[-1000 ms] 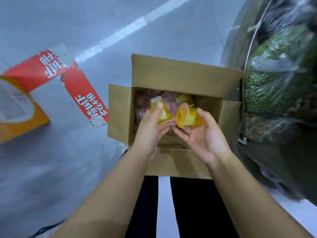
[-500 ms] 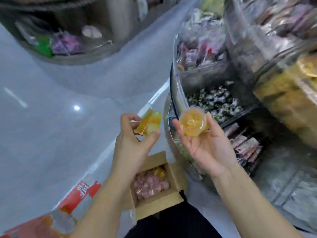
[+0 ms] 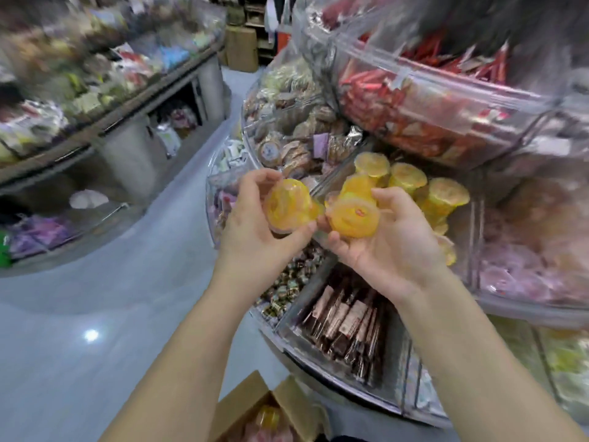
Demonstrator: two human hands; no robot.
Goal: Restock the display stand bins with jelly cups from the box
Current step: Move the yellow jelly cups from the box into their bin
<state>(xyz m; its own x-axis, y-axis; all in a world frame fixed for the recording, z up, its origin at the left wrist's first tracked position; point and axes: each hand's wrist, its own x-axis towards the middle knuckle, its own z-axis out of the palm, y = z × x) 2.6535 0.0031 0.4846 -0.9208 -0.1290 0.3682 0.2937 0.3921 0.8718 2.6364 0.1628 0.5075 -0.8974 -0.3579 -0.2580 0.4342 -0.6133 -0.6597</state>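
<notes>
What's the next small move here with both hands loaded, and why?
Probably carry the right hand forward and set its orange jelly cup into the bin of yellow-orange cups just behind it. Each hand grips one cup, the left hand holding the other, both raised in front of that bin and not yet placed. The box sits low, by the person's legs.

Your left hand (image 3: 255,231) and right hand (image 3: 392,247) each grip a jelly cup (image 3: 288,204) of clear, glossy orange plastic, the right one (image 3: 353,216) sealed with shiny film. Beyond your fingers the bins (image 3: 414,100) are transparent, smooth plastic. Below your wrists sits a box (image 3: 245,400) of matt brown cardboard, and the floor (image 3: 79,330) left of your forearm is polished and reflective
</notes>
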